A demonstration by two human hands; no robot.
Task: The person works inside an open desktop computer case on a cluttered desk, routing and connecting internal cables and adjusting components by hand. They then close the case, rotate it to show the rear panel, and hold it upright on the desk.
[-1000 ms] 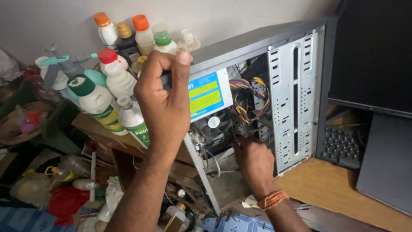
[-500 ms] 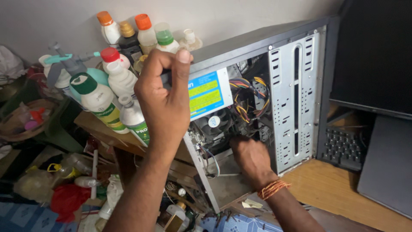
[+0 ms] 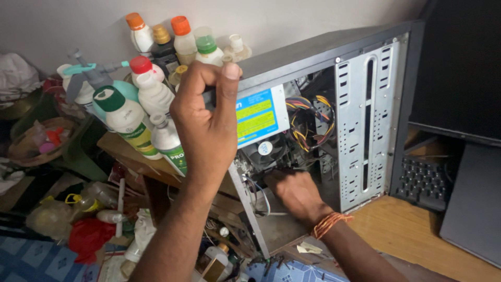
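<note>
A person's left hand (image 3: 206, 117), at the centre of the frame, is clamped on the top rear corner of an open computer case (image 3: 323, 52), thumb over the lid and fingers curled round the edge. The right hand (image 3: 295, 190), lower centre, reaches inside below the fan (image 3: 265, 150); whether its fingers are apart or closed on anything cannot be told, since they are tucked into the shadow. The case stands upright on a wooden desk (image 3: 412, 235), side panel off, with the labelled power supply (image 3: 258, 116) at the top.

A loose bundle of coloured wires (image 3: 308, 122) hangs just right of the supply, close above the working hand, and could snag or pull free if the wrist lifts carelessly. The bare metal edges of the frame could also scrape the forearm.

At upper left, plastic bottles (image 3: 151, 94) crowd a shelf right beside the case, near enough to topple if the case shifts. A keyboard (image 3: 422, 180) leans behind the case at right, under a dark monitor (image 3: 459, 68). Clutter fills the lower left.
</note>
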